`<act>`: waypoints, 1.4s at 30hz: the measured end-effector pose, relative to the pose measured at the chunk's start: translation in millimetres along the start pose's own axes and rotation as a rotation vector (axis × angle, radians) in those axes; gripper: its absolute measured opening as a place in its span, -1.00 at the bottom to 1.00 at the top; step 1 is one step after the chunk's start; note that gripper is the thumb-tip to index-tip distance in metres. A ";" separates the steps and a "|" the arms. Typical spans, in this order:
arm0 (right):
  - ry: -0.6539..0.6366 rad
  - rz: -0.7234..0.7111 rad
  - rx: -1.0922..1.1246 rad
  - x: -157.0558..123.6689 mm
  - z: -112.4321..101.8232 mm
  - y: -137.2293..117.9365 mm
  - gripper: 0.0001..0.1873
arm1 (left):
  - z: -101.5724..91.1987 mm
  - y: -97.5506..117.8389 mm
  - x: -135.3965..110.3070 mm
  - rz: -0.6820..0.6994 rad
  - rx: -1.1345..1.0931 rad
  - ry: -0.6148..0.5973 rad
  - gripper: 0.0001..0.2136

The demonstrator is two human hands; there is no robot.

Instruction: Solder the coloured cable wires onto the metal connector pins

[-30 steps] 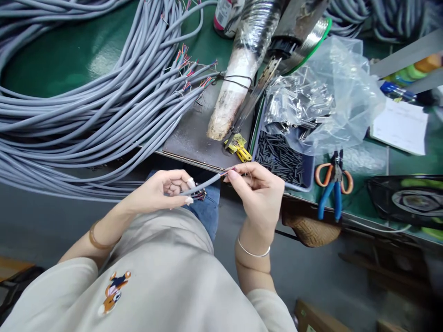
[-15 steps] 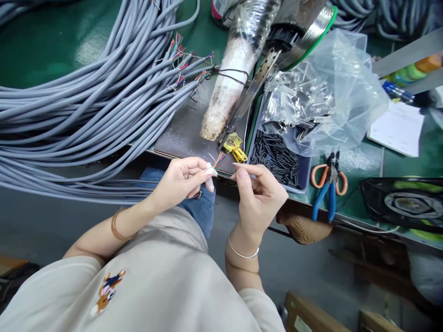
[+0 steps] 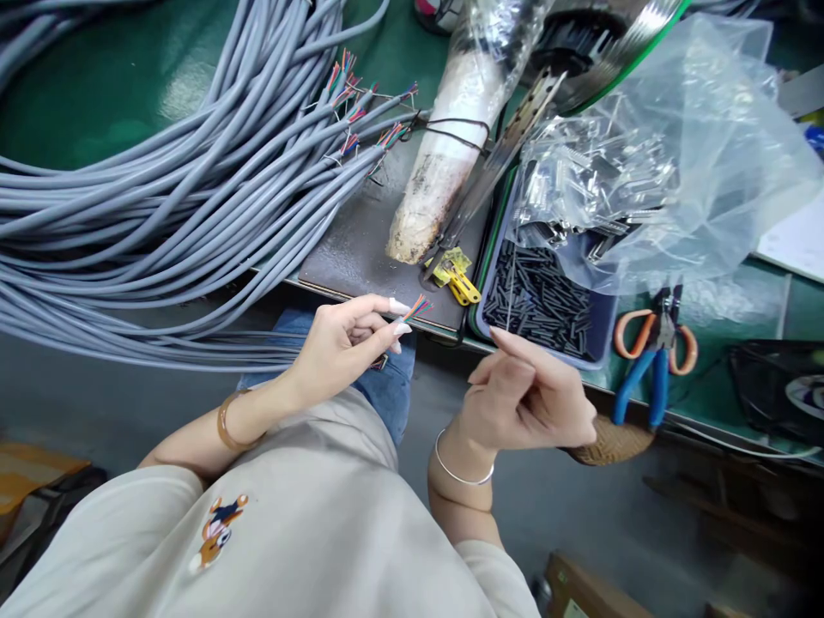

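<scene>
The left hand (image 3: 351,345) pinches multicoloured cable wires (image 3: 420,307); the right hand (image 3: 524,390) curls near black tubing (image 3: 541,302), its grip unclear.

This looks like a workshop for wiring or cable assembly. A green-topped workbench (image 3: 57,120) runs beyond the fingers of both hands, and a great sheaf of grey cables (image 3: 193,206) spreads over it to the left of the left hand's (image 3: 341,348) fingers, many of the ends stripped to coloured cores. Just beyond the right hand's (image 3: 528,386) fingers sits a tray (image 3: 605,330) of short black pieces, with a clear bag (image 3: 727,172) of small metal parts partly over it; farther past them stands a green-rimmed spool (image 3: 634,51) of shiny wire. Right of those fingers lie hand tools (image 3: 659,386) with orange and blue handles.
</scene>
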State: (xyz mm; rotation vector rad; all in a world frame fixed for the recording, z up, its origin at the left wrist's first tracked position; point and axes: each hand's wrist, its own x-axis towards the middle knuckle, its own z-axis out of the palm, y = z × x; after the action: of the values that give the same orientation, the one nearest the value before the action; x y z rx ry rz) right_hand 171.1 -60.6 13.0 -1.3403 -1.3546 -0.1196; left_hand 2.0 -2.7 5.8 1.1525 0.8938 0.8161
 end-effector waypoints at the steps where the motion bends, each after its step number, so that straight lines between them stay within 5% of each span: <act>1: 0.015 -0.039 -0.021 -0.3 -1.2 -0.5 -0.75 | 0.0 1.3 1.3 -0.004 -0.020 0.007 -0.71; 3: -0.018 0.001 -0.051 1.0 -2.2 -2.8 -0.77 | -0.3 4.5 4.1 -0.018 -0.059 0.022 -0.70; 9: -0.382 0.384 0.072 9.5 7.2 -6.6 -0.90 | -2.1 11.2 8.0 -0.088 -0.144 -0.033 -0.64; 14: -0.424 0.469 0.147 9.4 12.7 -4.1 -0.92 | -1.9 10.8 6.6 -0.105 -0.159 -0.069 -0.62; 33: -0.465 0.466 0.160 13.0 8.8 -1.2 -0.95 | -4.8 5.3 5.2 0.016 0.034 -0.126 -0.74; 42: -0.515 0.426 0.143 18.0 5.3 0.4 -0.92 | -6.2 -1.0 1.3 0.218 0.318 -0.096 -0.81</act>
State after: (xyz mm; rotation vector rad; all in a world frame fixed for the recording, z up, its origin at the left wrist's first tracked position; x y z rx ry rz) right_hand 173.9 -45.8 24.1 -1.5663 -1.4237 0.6375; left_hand -2.9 0.7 3.6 1.5759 0.8466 0.8037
